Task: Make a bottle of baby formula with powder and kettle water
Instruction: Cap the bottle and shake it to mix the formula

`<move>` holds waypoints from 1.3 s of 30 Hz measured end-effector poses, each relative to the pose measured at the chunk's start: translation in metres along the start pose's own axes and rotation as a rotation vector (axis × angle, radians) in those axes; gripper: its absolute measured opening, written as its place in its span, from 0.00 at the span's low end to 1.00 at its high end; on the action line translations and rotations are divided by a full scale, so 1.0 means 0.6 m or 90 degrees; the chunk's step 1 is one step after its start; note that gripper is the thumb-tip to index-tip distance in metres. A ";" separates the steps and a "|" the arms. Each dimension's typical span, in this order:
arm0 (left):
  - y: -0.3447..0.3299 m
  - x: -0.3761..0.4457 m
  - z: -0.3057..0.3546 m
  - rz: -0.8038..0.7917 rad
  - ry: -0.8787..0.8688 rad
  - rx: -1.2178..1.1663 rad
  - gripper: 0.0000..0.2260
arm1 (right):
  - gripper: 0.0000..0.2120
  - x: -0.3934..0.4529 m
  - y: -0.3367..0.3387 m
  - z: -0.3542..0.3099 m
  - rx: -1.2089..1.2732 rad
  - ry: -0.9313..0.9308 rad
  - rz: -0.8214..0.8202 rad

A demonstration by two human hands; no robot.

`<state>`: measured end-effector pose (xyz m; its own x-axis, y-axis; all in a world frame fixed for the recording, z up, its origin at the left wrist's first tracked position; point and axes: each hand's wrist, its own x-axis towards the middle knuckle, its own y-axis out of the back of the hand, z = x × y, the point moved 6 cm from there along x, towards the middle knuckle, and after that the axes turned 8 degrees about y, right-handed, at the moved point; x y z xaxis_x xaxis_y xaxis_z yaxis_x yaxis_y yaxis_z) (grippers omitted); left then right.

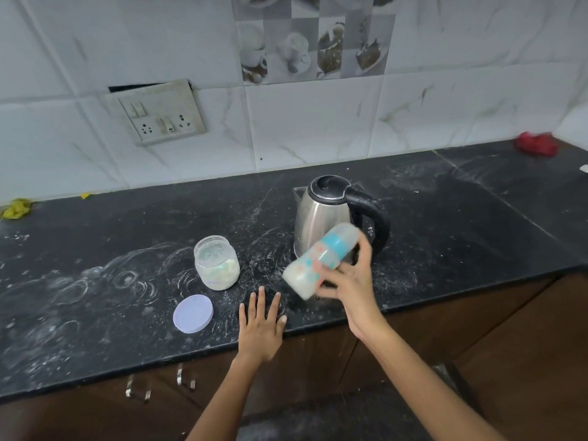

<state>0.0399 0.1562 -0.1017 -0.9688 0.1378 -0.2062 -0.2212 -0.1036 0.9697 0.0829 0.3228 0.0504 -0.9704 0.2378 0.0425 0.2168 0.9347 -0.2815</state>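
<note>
From the head camera, I look down at a black stone counter (445,224) dusted with white powder smears.

Right of centre in the frame, my right hand (345,280) grips a baby bottle (319,261), fingers and thumb curled around its middle. The bottle is tilted, its blue collar and clear cap pointing to the upper right, its base down to the left. It is blurred. Pale milky liquid fills its lower part.

Just left of it, low in the centre, my left hand (262,326) lies flat on the counter near the front edge, fingers straight and spread, holding nothing.

Behind the bottle stands 1 steel kettle (318,214) with a black lid, closed, and a black handle on its right side. What is inside it is hidden.

Left of centre sits 1 clear jar (216,262), open, upright, with pale powder in its bottom part. Its lilac lid (193,312) lies flat on the counter just in front of it, apart from the jar.

At the upper left of the frame a switch panel (160,114) sits on the white tiled wall (318,128).
</note>
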 end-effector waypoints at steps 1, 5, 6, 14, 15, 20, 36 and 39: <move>-0.001 0.002 0.000 -0.002 -0.009 -0.010 0.26 | 0.45 0.005 0.003 -0.001 0.014 -0.009 0.016; -0.001 0.001 -0.002 -0.012 -0.005 -0.040 0.28 | 0.45 -0.022 -0.032 0.015 -0.108 -0.067 -0.158; 0.010 -0.002 -0.004 0.003 0.000 -0.040 0.28 | 0.44 -0.021 -0.029 0.010 -0.086 -0.049 -0.128; 0.020 -0.011 0.005 0.017 -0.010 -0.028 0.42 | 0.43 -0.018 -0.027 -0.001 -0.002 -0.073 -0.168; 0.018 -0.010 0.005 0.022 -0.011 -0.035 0.45 | 0.43 -0.018 -0.025 -0.006 0.049 -0.075 -0.175; 0.015 -0.007 0.000 0.026 -0.012 -0.039 0.46 | 0.45 0.000 -0.026 -0.028 0.248 -0.076 -0.220; 0.015 -0.008 0.000 0.024 -0.010 -0.030 0.39 | 0.17 -0.001 -0.004 -0.016 0.187 -0.255 -0.056; 0.014 -0.008 -0.001 0.022 -0.010 -0.026 0.39 | 0.23 -0.001 -0.003 -0.022 0.120 -0.238 -0.093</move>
<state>0.0428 0.1542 -0.0923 -0.9742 0.1490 -0.1697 -0.1919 -0.1493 0.9700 0.0847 0.3242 0.0633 -0.9687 -0.0380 -0.2452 0.0843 0.8791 -0.4691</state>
